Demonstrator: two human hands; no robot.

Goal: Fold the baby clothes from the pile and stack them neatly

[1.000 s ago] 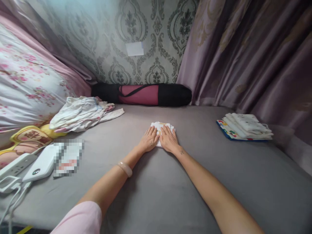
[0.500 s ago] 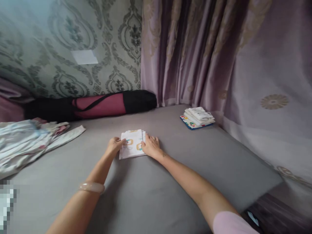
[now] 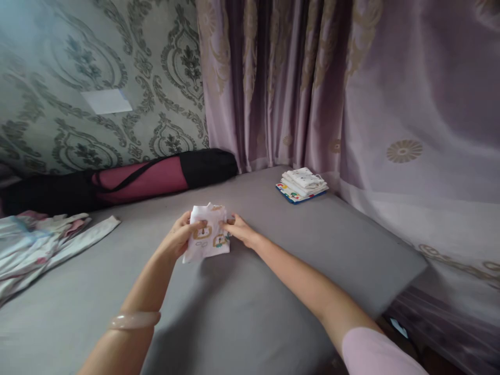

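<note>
A small white folded garment (image 3: 207, 245) with orange and teal animal prints is held between my two hands, just above the grey bed sheet (image 3: 250, 297). My left hand (image 3: 180, 234) grips its left edge, thumb on the printed face and fingers behind. On the opposite edge, my right hand (image 3: 239, 230) pinches the cloth in the same way. The garment's back and the fingers behind it are hidden. Its exact kind cannot be made out while folded.
A stack of folded cloths (image 3: 302, 183) lies at the back right near the purple curtain (image 3: 273, 104). Loose clothes (image 3: 50, 245) are heaped at the left. A long black and maroon bag (image 3: 148, 177) rests along the patterned wall (image 3: 156, 67).
Both hands have lifted the folded garment off the sheet and tilted it up. My right hand went from lying flat on it to pinching its edge. The view turned right.
</note>
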